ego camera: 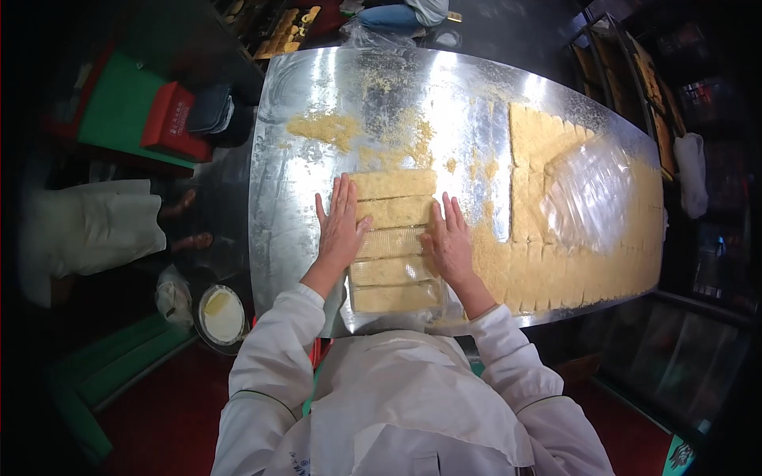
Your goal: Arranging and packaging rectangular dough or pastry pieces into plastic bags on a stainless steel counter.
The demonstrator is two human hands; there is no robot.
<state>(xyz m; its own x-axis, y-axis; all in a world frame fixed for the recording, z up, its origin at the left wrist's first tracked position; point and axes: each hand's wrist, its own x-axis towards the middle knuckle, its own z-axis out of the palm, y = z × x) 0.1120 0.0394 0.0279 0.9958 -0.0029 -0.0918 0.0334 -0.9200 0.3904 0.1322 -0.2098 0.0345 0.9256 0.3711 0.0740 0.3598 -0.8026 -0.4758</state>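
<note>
Before me on the metal table, several long yellow slabs of crumbly pastry or cake (pixel 396 212) lie in a column, one above another. The nearer ones sit in or under ribbed clear plastic (pixel 393 271); which of these, I cannot tell. My left hand (pixel 342 226) rests flat along the column's left side, its thumb on a slab. Against the right side is my right hand (pixel 450 238), fingers stretched forward and thumb touching the plastic's edge. Neither hand is closed around anything.
Loose yellow crumbs (pixel 327 130) are scattered over the metal table (pixel 280 250). On the right lies a wide sheet of scored yellow slabs (pixel 476 285), partly under clear plastic bags (pixel 589 196). A round pan (pixel 223 315) stands at lower left. Another person's apron (pixel 113 223) shows at left.
</note>
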